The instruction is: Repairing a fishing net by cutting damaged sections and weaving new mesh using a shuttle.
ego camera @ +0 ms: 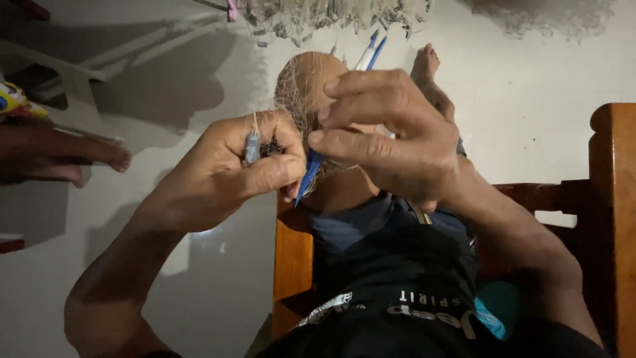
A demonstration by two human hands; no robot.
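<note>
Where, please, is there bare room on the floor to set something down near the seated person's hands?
The pale floor is bare on the right, between the raised foot and the wooden chair arm. Another bare patch lies below the left hand. It is crowded around the netting, both hands and the blue needle; net lies heaped along the top edge.

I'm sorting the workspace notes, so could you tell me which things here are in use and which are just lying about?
In use: left hand pinching pale float and fine net; right hand holding blue netting needle.
Lying about: net heap, white plastic chair, wooden chair.
</note>
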